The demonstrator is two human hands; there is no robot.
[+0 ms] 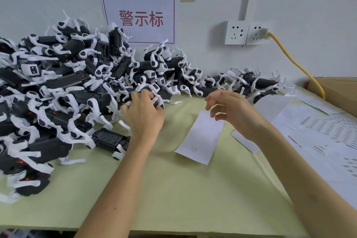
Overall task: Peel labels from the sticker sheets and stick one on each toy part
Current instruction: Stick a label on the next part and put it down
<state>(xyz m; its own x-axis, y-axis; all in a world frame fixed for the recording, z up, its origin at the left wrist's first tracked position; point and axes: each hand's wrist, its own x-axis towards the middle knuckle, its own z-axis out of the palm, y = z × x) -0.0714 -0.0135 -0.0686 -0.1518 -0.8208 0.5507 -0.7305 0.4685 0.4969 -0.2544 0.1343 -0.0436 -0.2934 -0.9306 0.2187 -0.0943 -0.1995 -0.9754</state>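
Two bare forearms (116, 189) stretch over the green table (173, 208), the left hand (144, 116) curled round a black-and-white toy part (159, 102) at the front edge of the toy pile (58, 87). Right of the pile the right hand (231, 112) hovers, fingers loosely bent and holding nothing I can see, over a small sticker sheet (201, 137). Looks like a fresh part is being fetched; next comes peeling a label and pressing it on.
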